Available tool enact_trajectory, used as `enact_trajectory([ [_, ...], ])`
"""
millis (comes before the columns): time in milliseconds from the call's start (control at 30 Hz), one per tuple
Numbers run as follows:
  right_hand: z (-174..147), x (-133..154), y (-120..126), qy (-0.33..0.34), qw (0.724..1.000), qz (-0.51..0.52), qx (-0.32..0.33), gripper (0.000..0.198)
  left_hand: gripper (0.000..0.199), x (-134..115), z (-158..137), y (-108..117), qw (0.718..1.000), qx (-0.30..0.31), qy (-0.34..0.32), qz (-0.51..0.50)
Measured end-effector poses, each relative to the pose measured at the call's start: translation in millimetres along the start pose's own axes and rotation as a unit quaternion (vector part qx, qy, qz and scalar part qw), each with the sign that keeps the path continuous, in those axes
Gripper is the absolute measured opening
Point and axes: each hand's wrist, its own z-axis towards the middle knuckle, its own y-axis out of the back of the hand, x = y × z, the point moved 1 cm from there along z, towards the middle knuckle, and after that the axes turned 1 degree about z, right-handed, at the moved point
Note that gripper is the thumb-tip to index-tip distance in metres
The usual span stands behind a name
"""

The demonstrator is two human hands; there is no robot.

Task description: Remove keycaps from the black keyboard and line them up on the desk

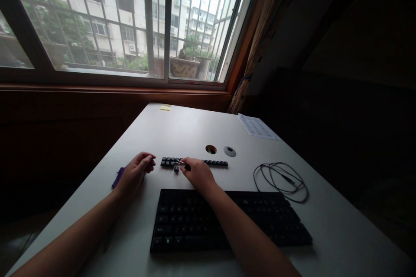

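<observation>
My right hand (pixel 198 174) is closed around a small tool with thin, pale metal prongs (pixel 178 162); its dark part is mostly covered by the fingers. The prongs point left over rows of loose black keycaps (pixel 168 162), and my fingers hide the middle of the rows. One keycap (pixel 176 169) sits apart, just in front of them. To the left, my left hand (pixel 138 168) hovers with curled fingers, thumb against the index finger; whatever may be between them cannot be made out. Below my right forearm lies a black keyboard (pixel 185 218), partly covered by that arm.
A purple cloth (pixel 118 177) lies beside my left wrist. The keyboard's coiled cable (pixel 282 177) rests on the right. Farther back are a desk hole (pixel 211 149), a grey round cover (pixel 229 151), a printed sheet (pixel 258 127) and a yellow note (pixel 165 107). A barred window stands behind.
</observation>
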Motion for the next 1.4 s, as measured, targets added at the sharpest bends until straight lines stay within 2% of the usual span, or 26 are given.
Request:
enact_trajectory([
  [167, -9, 5, 7, 0.042, 0.999, 0.002, -0.002, 0.029, 0.029, -2, -1, 0, 1.0, -0.003, 0.001, 0.005],
  [567, -16, 12, 9, 0.048, 0.988, -0.11, 0.097, 0.047, 0.029, 3, 1, 2, 0.999, 0.008, -0.012, 0.045],
  [800, -15, 10, 5, 0.048, 0.985, -0.137, 0.096, 0.049, 0.029, 0, -1, 2, 0.998, 0.012, -0.018, 0.063],
  [1133, -17, 11, 7, 0.062, 0.988, -0.12, 0.076, 0.047, 0.028, 3, -1, 4, 0.997, 0.021, -0.02, 0.076],
  [1400, -17, 12, 7, 0.05, 0.985, -0.123, 0.108, 0.05, 0.026, 1, -2, 1, 0.996, 0.024, -0.019, 0.081],
])
